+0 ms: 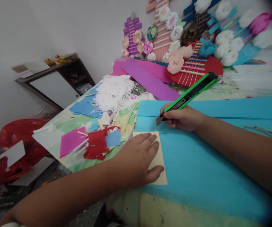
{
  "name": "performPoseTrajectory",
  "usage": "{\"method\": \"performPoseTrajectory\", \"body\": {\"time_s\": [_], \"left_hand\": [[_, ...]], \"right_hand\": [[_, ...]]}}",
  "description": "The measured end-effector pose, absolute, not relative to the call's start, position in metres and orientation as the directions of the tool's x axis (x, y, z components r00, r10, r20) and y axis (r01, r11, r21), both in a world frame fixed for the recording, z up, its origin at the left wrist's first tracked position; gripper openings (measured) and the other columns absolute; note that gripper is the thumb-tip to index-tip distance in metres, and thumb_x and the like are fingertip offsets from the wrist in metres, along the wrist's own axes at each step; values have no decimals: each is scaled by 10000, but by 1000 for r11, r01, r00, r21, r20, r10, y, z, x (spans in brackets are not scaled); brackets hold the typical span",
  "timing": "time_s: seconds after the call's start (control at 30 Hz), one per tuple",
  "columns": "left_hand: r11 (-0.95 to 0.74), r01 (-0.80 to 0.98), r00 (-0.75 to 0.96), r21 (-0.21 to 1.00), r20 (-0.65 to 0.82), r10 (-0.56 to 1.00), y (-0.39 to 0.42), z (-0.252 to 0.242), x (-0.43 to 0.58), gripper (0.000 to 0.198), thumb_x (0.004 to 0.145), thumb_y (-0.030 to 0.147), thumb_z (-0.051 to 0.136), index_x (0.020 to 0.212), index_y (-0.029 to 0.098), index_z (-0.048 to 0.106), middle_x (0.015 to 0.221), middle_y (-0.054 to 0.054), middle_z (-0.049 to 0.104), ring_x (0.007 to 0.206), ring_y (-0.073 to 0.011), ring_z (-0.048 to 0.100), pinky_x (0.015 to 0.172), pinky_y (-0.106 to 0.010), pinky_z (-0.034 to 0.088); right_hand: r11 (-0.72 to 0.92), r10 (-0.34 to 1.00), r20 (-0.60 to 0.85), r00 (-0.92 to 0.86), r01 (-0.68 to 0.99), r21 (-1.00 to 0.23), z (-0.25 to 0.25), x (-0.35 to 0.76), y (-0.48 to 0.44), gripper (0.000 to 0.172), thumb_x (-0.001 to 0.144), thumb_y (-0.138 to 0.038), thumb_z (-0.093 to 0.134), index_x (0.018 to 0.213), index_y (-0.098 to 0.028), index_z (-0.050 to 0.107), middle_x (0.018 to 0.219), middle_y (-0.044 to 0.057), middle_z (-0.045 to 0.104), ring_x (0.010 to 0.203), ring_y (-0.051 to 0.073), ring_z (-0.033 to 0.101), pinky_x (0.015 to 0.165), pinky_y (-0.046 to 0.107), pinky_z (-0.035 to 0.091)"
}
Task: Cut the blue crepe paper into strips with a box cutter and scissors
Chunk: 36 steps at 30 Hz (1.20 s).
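My left hand (138, 159) lies flat with its fingers stretched out, pressing on a pale yellow card (161, 173). The card rests on the left end of a large turquoise sheet (207, 170). In my right hand (185, 117) is a green and black utility knife (190, 93), its handle slanting up to the right. The knife's blade points down to the left, close above the turquoise sheet and a little beyond the card's top right corner. Whether the blade tip touches the paper I cannot tell. A fold or edge crosses the sheet behind my right hand.
White string (114, 91) is heaped at the back left of the table. Red scraps (95, 143) and a magenta piece (72, 142) lie left of my left hand. A purple strip (150, 78) and flower-decorated paper instruments (195, 67) stand behind. A dark cabinet (60, 82) is farther left.
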<state>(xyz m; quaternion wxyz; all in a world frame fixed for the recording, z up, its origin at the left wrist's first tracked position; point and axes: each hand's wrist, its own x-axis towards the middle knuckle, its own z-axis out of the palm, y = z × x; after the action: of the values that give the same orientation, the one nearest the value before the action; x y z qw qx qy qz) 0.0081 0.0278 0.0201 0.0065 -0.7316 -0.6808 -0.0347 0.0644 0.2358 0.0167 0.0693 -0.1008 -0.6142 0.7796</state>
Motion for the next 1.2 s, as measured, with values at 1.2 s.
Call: {"method": "performPoseTrajectory", "body": {"time_s": [1.2], "left_hand": [[-110, 975, 82, 196, 143, 986, 18, 12, 9, 574, 818, 424, 429, 1209, 6, 468, 1322, -295, 368, 1227, -405, 344, 978, -485, 339]], "right_hand": [[331, 399, -159, -903, 304, -893, 22, 96, 217, 200, 682, -347, 629, 816, -208, 576, 607, -28, 625, 518, 95, 571, 490, 206, 463]]}}
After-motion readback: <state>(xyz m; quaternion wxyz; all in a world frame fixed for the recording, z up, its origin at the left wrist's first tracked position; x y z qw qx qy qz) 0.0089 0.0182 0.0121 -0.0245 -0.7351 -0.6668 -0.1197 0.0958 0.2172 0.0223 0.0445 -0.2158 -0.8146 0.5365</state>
